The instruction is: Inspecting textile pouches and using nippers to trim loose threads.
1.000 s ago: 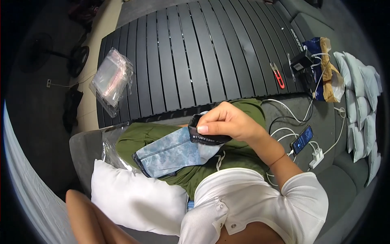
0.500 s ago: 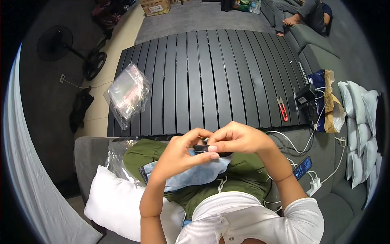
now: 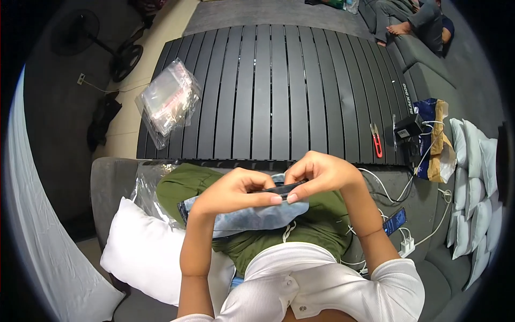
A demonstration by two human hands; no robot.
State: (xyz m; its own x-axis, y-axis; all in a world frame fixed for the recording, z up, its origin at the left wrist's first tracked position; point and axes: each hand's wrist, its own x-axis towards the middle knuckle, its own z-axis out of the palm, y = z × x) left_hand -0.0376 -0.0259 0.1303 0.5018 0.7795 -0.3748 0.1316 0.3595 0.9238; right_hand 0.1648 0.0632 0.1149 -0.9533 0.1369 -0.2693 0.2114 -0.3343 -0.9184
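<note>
A pale blue mottled cloth piece (image 3: 263,216) lies across my lap, over green trousers (image 3: 185,180). Its dark band (image 3: 283,189) is pinched between the fingers and thumbs of both hands. My left hand (image 3: 233,190) is closed on the band's left part, while my right hand (image 3: 326,174) grips it at the right. The two thumb tips almost meet at the band's near edge. My curled fingers hide much of the far side of the band.
A black slatted table (image 3: 257,96) stands ahead, with clear plastic bags (image 3: 170,102) at left and red-handled thread snips (image 3: 377,142) at right. A white pillow (image 3: 142,252) lies at my left. Cables, a phone (image 3: 395,221) and a white charger (image 3: 407,246) are at my right; another person sits far right.
Both thumbs have come closer together along the dark band, and my left thumb has straightened. More of the band shows between my hands. The whole view has shifted slightly.
</note>
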